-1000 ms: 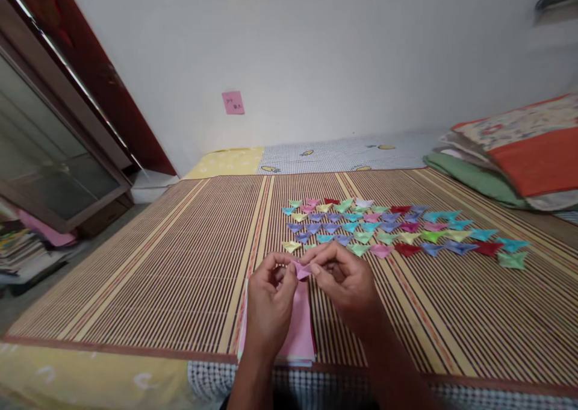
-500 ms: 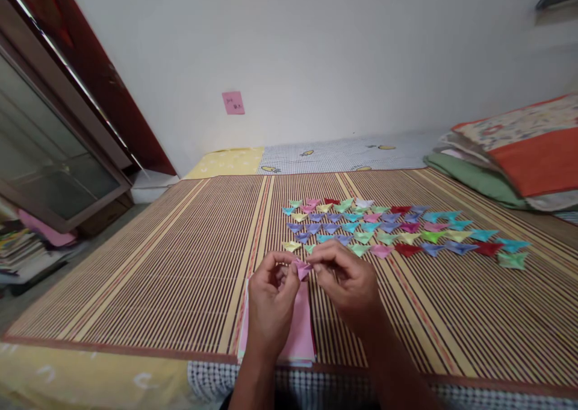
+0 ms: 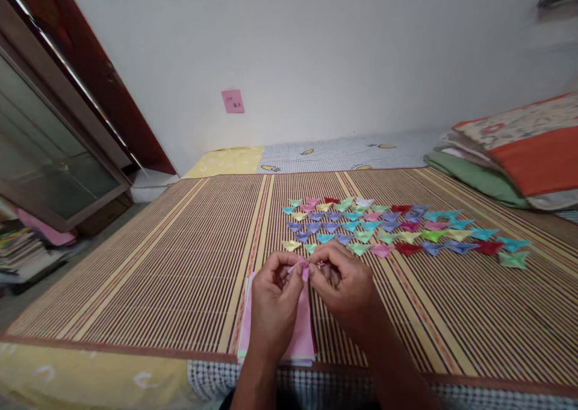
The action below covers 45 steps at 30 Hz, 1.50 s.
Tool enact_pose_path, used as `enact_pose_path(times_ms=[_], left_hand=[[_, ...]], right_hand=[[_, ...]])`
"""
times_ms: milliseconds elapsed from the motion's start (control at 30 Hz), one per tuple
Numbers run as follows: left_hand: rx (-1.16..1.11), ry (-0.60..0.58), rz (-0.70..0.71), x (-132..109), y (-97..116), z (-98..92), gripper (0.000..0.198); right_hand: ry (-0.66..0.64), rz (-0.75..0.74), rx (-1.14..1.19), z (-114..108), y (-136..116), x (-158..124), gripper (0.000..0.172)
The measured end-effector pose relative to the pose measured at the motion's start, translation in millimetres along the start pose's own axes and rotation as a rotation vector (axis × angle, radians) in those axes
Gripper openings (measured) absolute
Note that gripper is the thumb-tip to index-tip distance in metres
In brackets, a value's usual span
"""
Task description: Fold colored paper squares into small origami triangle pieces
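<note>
A small folded pink paper piece point(image 3: 304, 269) is pinched between both hands, above the far edge of a paper stack. My left hand point(image 3: 275, 295) grips its left side between thumb and fingers. On the right side, my right hand point(image 3: 345, 280) holds it with thumb and forefinger, the other fingers curled. Below and partly behind my left hand lies the stack of square paper point(image 3: 300, 338), pink on top. Just beyond the hands, several rows of folded paper figures point(image 3: 363, 236) in many colours sit on the mat. Fingers hide part of the pink piece.
The striped bamboo mat point(image 3: 171, 265) covers the bed. Folded bedding and an orange pillow point(image 3: 537, 163) are piled at the right. A pink note point(image 3: 233, 101) sticks to the wall. Books point(image 3: 22, 241) and a glass-panelled door point(image 3: 49, 133) stand at the left.
My right hand has moved slightly left and closed on the pink paper's right side. Both thumbs are now nearer each other, and the piece has changed shape between them.
</note>
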<state>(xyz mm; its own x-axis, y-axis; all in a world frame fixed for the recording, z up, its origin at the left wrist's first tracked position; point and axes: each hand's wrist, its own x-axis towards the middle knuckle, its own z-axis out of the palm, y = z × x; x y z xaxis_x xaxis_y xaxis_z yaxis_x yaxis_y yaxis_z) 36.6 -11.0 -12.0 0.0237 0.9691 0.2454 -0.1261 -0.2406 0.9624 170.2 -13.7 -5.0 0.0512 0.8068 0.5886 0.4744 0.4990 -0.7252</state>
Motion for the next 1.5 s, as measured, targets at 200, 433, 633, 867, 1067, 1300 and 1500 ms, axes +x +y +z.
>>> enact_pose_path(times_ms=[200, 433, 633, 867, 1067, 1300, 1500], left_hand=[[0.094, -0.050, 0.076, -3, 0, 0.5, 0.005], [0.324, -0.088, 0.168, -3, 2, 1.0, 0.008], [0.520, 0.012, 0.340, -2, 6, 2.6, 0.023], [0.626, 0.012, 0.396, -4, 1, 5.3, 0.022], [0.644, 0.024, 0.507, -4, -1, 5.4, 0.025], [0.656, 0.012, 0.564, -3, 5, 2.3, 0.022], [0.673, -0.073, 0.552, -4, 15, -2.3, 0.022]], right_hand=[[-0.026, 0.004, -0.021, -7, -2, -2, 0.016], [-0.056, -0.033, -0.053, -11, -1, -1, 0.015], [-0.014, -0.046, -0.054, -9, -3, 0, 0.017], [0.003, -0.048, -0.024, -4, -7, -3, 0.018], [-0.017, -0.033, 0.017, -7, -9, -3, 0.017], [-0.053, -0.030, -0.005, -12, -6, -2, 0.016], [-0.099, -0.060, -0.035, -13, -4, -1, 0.016]])
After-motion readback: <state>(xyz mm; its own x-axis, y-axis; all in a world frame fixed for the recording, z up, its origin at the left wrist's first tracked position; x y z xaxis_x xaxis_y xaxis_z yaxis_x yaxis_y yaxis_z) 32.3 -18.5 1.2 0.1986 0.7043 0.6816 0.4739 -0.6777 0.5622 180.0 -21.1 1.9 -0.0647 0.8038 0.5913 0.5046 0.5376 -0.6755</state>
